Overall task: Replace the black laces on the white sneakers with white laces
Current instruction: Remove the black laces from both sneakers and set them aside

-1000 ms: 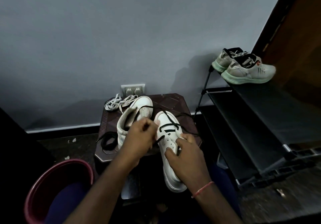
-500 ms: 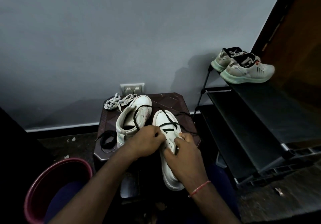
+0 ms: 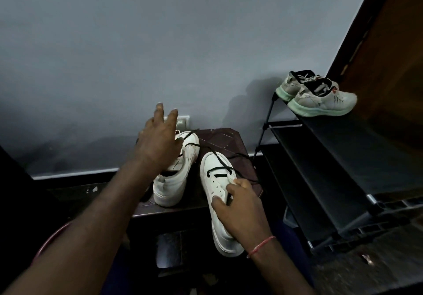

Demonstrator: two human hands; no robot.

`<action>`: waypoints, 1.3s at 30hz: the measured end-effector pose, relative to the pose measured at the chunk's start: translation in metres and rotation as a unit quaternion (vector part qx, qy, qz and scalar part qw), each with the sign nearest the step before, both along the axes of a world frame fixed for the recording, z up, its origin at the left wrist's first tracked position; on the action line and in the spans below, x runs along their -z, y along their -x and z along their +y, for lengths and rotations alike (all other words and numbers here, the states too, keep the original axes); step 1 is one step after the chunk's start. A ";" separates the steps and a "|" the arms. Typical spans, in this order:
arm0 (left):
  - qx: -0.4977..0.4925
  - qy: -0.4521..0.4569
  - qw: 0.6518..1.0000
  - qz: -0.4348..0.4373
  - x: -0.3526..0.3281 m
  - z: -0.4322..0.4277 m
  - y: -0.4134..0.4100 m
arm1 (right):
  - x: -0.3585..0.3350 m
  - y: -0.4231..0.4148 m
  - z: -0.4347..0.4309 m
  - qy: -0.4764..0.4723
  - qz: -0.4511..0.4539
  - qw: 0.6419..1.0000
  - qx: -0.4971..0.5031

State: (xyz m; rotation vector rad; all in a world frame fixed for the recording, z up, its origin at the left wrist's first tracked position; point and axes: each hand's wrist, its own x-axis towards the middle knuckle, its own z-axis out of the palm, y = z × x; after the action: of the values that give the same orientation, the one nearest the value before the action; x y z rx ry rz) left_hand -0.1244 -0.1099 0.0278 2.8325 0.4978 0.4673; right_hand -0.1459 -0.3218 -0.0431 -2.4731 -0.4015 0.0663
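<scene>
Two white sneakers lie on a dark brown stool (image 3: 224, 138). My right hand (image 3: 238, 205) grips the right sneaker (image 3: 217, 187) at its eyelet area; the heel end hangs over the stool's front edge. A black lace (image 3: 220, 162) is still threaded through this shoe's front eyelets and trails loose across the stool. My left hand (image 3: 160, 139) is raised above the left sneaker (image 3: 174, 178), fingers spread, holding nothing. It covers the back left corner of the stool, so the white laces are hidden.
A wall socket (image 3: 183, 120) sits behind the stool. A black shoe rack (image 3: 343, 168) stands at the right with a pair of grey-green sneakers (image 3: 318, 97) on top. A red bucket rim (image 3: 52, 237) shows at lower left under my forearm.
My left hand has let go of the black lace at the right sneaker and moved up and back over the left sneaker with fingers spread. My right hand stays on the right sneaker.
</scene>
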 end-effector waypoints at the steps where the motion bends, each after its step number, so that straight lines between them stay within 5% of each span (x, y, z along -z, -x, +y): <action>1: 0.013 0.006 0.999 -0.033 0.002 -0.005 0.002 | 0.001 -0.002 0.001 -0.002 -0.001 1.000 -0.002; 4: 0.079 0.099 0.987 -0.103 0.016 -0.037 0.013 | 0.000 -0.005 0.005 -0.035 -0.009 0.999 -0.016; 9: 0.088 0.283 0.953 -0.069 0.047 -0.079 0.022 | -0.005 -0.013 0.001 -0.251 0.060 0.964 -0.067; 12: 0.067 0.274 0.955 -0.090 0.052 -0.082 0.024 | -0.009 -0.030 -0.001 -0.327 0.060 0.943 0.007; 20: 0.096 0.192 0.973 -0.085 0.050 -0.078 0.031 | -0.035 -0.081 0.053 -0.160 0.002 0.982 -0.099; 26: 0.030 0.237 0.965 -0.112 0.044 -0.060 0.040 | -0.057 -0.098 0.101 0.013 0.018 0.961 -0.276; 31: -0.020 0.211 0.971 -0.115 0.033 -0.047 0.047 | -0.048 -0.094 0.116 0.051 -0.043 0.964 -0.258; 39: -0.069 0.363 0.924 -0.095 0.042 -0.021 0.041 | -0.030 -0.096 0.132 0.032 -0.095 0.972 -0.211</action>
State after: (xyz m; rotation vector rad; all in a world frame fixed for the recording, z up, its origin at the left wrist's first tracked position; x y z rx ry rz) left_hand -0.1654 -0.1314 -0.0140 2.0287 0.6664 0.4558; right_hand -0.0502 -0.1897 -0.0127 -2.4230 -1.0184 0.0157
